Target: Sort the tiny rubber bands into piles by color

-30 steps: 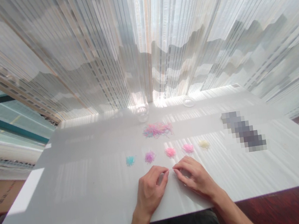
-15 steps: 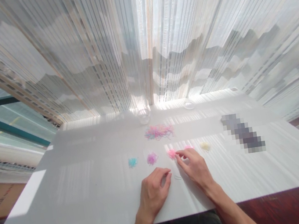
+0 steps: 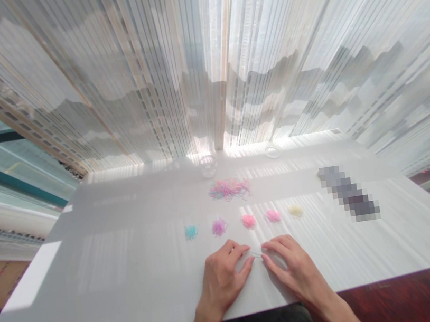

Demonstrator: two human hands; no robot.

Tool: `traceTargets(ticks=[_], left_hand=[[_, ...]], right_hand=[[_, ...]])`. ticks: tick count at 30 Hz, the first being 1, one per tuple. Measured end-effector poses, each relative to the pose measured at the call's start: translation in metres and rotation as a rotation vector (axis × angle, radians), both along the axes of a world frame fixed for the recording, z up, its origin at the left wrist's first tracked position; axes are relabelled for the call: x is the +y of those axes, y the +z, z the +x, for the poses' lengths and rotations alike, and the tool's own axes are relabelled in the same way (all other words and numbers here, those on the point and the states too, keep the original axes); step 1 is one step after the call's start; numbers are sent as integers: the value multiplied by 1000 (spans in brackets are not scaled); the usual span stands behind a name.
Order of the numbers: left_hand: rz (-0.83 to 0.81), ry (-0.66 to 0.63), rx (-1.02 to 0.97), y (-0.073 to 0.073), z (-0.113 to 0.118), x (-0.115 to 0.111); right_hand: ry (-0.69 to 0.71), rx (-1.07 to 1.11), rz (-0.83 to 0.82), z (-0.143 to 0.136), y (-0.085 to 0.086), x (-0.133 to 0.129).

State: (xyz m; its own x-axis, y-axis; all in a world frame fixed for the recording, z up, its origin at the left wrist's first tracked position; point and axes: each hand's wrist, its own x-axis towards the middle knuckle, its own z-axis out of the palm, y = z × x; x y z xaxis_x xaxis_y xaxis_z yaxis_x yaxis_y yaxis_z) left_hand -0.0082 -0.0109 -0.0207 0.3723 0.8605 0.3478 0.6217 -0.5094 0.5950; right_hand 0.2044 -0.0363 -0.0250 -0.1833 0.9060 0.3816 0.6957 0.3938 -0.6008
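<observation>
A thin pale loop, like a small elastic band (image 3: 256, 255), lies on the white table between my two hands. My left hand (image 3: 225, 278) rests to its left, thumb and index fingertips apart beside the loop. From the other side my right hand (image 3: 294, 266) reaches in, its thumb and index also parted; the thumb tip is close to the loop's right end, and I cannot tell if it touches. Beyond the hands, small heaps of thin strands sit in a row: blue (image 3: 191, 232), purple (image 3: 219, 227), coral pink (image 3: 248, 221), light pink (image 3: 273, 216) and yellow (image 3: 295, 211).
A larger mixed-colour heap of strands (image 3: 229, 189) lies behind the row. Farther back stand a clear round container (image 3: 208, 166) and a clear lid (image 3: 272, 152) near the striped curtain (image 3: 203, 77). A blurred dark object (image 3: 349, 192) lies at the right.
My right hand has drawn back from the coral pink heap toward me, down to the pale loop. My left hand has shifted slightly right, and its thumb and index are nearer the loop.
</observation>
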Motion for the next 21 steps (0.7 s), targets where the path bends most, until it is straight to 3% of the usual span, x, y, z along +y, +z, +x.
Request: traceTargets(ticks=[11,21], left_hand=[[0,-21,43,-1,-1,-1],[-29,-25,42,0,-2,0]], right_hand=[[69,-55,40,-7,-5,5],[116,30,71,-9,-12,8]])
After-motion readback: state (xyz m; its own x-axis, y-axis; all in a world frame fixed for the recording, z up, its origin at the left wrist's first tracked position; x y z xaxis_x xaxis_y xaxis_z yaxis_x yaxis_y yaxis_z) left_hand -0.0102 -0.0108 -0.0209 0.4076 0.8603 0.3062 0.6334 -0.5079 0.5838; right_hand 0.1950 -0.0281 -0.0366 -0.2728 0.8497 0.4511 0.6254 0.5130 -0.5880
